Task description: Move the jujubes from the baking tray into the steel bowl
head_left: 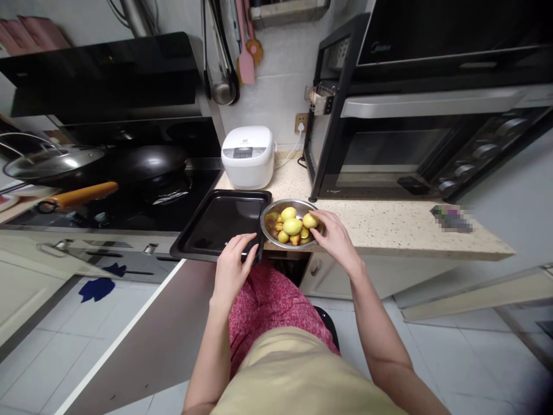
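A round metal bowl (264, 226) stands at the counter's front edge, holding several smooth yellow, egg-shaped pieces of food and some browned bits in a dark reddish sauce. My right hand (333, 236) is at the bowl's right side, its thumb and fingers closed on a yellow egg-shaped piece of food (309, 221). Just left of the bowl lies a black baking tray (216, 216) with nothing on it. Over the tray's near right corner is my left hand (233, 265), thumb and fingers apart and holding nothing. Whether it touches the rim, I cannot tell.
Behind the tray stands a white rice cooker (247, 158). To the left, a wok (149, 161) and a lidded pan with a wooden handle (82, 196) are on the stove. An oven (397, 155) is at right. A cabinet door (155, 334) hangs open below the tray.
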Motion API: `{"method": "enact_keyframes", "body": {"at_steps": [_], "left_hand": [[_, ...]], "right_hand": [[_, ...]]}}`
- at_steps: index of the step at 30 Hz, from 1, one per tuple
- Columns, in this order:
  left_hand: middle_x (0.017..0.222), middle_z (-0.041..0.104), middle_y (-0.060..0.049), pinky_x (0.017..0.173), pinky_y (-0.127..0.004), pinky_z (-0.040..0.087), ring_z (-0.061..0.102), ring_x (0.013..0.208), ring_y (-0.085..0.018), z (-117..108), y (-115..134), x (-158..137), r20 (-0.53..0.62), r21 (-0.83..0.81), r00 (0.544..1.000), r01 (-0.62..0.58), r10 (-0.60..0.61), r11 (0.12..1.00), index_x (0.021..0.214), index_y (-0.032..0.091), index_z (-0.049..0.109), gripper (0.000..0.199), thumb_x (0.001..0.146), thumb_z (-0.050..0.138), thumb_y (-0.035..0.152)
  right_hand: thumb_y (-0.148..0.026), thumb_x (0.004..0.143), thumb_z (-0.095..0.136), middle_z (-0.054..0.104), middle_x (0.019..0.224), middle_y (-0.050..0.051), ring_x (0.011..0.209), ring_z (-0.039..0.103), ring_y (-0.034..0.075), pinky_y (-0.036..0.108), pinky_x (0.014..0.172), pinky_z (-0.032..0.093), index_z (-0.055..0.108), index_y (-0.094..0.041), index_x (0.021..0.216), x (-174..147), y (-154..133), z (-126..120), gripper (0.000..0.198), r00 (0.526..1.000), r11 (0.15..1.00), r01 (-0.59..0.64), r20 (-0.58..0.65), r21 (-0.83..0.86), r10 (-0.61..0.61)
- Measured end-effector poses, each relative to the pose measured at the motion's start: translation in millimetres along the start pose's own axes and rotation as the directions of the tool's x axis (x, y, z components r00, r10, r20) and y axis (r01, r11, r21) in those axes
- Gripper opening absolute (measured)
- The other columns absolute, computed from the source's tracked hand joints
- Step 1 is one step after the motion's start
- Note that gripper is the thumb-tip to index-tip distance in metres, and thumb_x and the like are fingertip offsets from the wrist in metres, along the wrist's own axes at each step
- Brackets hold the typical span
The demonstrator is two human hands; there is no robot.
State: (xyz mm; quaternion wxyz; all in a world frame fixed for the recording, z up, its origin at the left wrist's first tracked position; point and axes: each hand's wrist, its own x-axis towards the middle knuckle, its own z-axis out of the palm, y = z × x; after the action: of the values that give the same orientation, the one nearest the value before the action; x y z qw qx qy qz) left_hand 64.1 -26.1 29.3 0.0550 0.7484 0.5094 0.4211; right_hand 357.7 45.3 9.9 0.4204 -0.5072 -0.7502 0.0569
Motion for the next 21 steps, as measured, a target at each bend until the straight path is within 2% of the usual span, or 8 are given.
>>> {"method": "enact_keyframes", "body": {"at_steps": [4,8,11,14,17,21], "left_hand": [[0.125,0.072,-0.009,0.105,-0.041,0.055,0.069,0.118,-0.023,2.6,5.2,0.1,0.034,0.009,0.998,-0.044,0.044,0.999,0.128,0.024,0.065,0.026,0.104,0.054,0.029],[0.126,0.072,-0.009,0.105,-0.041,0.055,0.068,0.118,-0.023,4.4,7.7,0.5,0.059,0.027,0.993,-0.103,0.101,0.994,0.128,0.024,0.065,0.027,0.104,0.054,0.029],[0.126,0.071,-0.010,0.105,-0.041,0.055,0.068,0.118,-0.024,5.1,7.2,0.9,0.055,0.036,0.992,-0.112,0.110,0.993,0.129,0.024,0.065,0.027,0.104,0.055,0.028],[0.127,0.071,-0.009,0.105,-0.041,0.055,0.068,0.119,-0.023,6.3,6.6,1.0,0.060,0.038,0.992,-0.112,0.110,0.993,0.129,0.024,0.064,0.027,0.104,0.055,0.027],[0.128,0.070,-0.010,0.106,-0.041,0.054,0.067,0.121,-0.023,7.7,7.4,1.0,0.075,0.032,0.990,-0.119,0.116,0.992,0.130,0.023,0.064,0.028,0.104,0.056,0.027],[0.130,0.070,-0.010,0.107,-0.042,0.054,0.066,0.122,-0.024,8.4,9.1,1.2,0.093,0.033,0.988,-0.123,0.120,0.992,0.130,0.024,0.063,0.028,0.104,0.056,0.028]], "right_hand": [[-0.008,0.074,0.062,0.072,0.123,0.011,0.117,0.063,0.031,0.054,0.107,0.049,0.072,-0.022,0.118,22.4,4.1,6.3,0.047,0.987,0.997,0.057,0.153,-0.061,-0.047],[-0.002,0.068,0.059,0.075,0.106,0.010,0.106,0.065,0.030,0.049,0.100,0.052,0.074,-0.021,0.103,34.0,6.2,8.9,0.043,0.990,0.997,0.047,0.134,-0.062,-0.038],[-0.009,0.072,0.064,0.074,0.109,0.012,0.105,0.066,0.031,0.048,0.097,0.054,0.073,-0.020,0.107,37.4,7.8,5.1,0.038,0.997,0.999,0.007,0.076,-0.046,-0.003],[-0.025,0.082,0.067,0.075,0.111,0.011,0.094,0.070,0.027,0.045,0.088,0.058,0.070,-0.020,0.116,38.4,9.0,2.8,0.035,0.998,0.998,-0.062,0.033,0.011,0.062],[-0.033,0.086,0.066,0.077,0.108,0.008,0.082,0.072,0.022,0.039,0.078,0.061,0.069,-0.021,0.120,37.9,10.1,7.5,0.036,0.987,0.979,-0.147,0.086,0.140,0.136],[-0.031,0.089,0.063,0.077,0.117,0.011,0.086,0.075,0.022,0.039,0.081,0.063,0.068,-0.019,0.125,36.6,12.4,17.3,0.039,0.975,0.965,-0.184,0.158,0.188,0.155]]}}
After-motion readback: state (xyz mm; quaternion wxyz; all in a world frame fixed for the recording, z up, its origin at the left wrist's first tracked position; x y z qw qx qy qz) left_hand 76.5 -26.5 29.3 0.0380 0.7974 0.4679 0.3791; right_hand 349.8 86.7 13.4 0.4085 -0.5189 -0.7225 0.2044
